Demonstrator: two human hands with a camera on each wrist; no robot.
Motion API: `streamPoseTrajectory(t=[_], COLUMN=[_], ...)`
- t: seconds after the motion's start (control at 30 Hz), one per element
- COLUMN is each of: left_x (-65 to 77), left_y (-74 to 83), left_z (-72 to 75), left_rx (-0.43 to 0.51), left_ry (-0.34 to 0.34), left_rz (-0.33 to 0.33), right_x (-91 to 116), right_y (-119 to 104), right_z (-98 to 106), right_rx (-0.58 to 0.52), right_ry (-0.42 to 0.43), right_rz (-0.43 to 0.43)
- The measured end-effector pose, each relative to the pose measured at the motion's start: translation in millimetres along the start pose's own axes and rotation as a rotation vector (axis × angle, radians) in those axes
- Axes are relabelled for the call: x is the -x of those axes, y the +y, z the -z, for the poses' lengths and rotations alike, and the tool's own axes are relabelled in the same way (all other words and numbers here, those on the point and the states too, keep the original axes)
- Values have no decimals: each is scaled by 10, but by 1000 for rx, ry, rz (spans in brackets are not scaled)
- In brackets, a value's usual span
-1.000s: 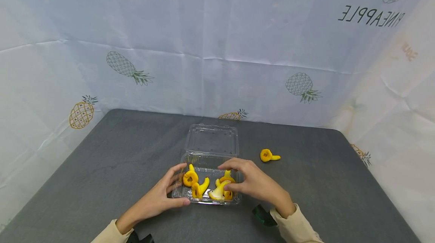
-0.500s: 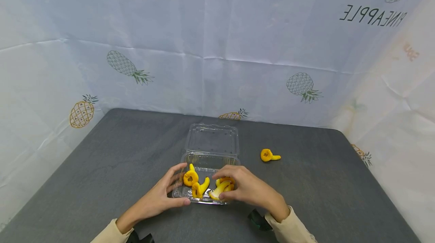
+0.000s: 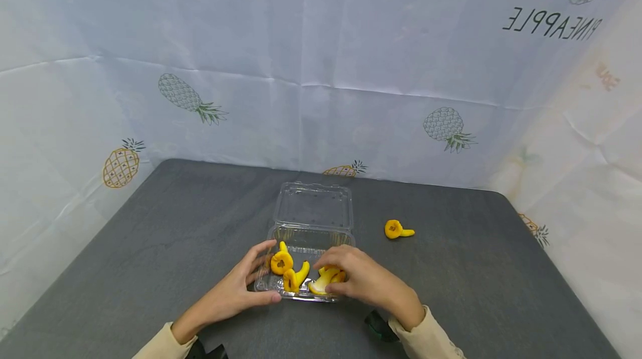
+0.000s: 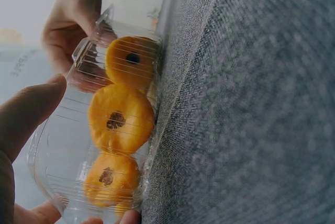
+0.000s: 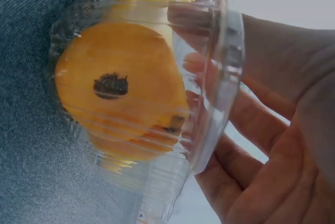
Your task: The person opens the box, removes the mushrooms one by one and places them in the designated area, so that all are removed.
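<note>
A clear plastic clamshell container (image 3: 301, 296) stands with its lid folded back, holding several yellow chanterelle mushrooms. Around its left front corner, my left hand (image 3: 236, 289) grips the box, thumb at the front edge and fingers along the side. My right hand (image 3: 371, 280) reaches into the right half, thumb and fingers about a pale yellow mushroom (image 3: 321, 282); its fingers partly hide the mushrooms there. Two mushrooms lie in the left half, one with a round orange cap (image 3: 281, 263) and one with a curved stem (image 3: 296, 277). Orange caps (image 5: 120, 82) show through the ribbed wall in the right wrist view.
One more chanterelle (image 3: 393, 229) lies on the dark grey table (image 3: 476, 270), right of the container. The open lid (image 3: 313, 207) extends behind the box. A pineapple-print cloth (image 3: 321, 58) hangs along the table's back edge.
My right hand has moved a little left and lower into the container, its fingers coming down over the mushrooms on the right. The left hand has kept its place.
</note>
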State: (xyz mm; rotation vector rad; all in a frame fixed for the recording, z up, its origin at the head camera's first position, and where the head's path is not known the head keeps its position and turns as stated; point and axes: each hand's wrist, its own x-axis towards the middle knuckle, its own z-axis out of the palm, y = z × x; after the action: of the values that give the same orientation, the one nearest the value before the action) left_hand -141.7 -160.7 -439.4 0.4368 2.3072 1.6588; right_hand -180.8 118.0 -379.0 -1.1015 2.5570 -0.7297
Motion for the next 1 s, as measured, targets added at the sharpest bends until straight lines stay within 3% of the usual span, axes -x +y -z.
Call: streamPoseTrajectory(t=[0.6,1.0], left_x=[-5,-3], left_y=[-4,1], left_z=[10,6], left_rx=[-4,-7], left_ry=[-1,4], left_rz=[-14,-12], right_x=[-4,-32], right_y=[17,32], right_z=[-60,-116], right_rx=[84,171], right_ry=[-16,39], right_rz=[64,119])
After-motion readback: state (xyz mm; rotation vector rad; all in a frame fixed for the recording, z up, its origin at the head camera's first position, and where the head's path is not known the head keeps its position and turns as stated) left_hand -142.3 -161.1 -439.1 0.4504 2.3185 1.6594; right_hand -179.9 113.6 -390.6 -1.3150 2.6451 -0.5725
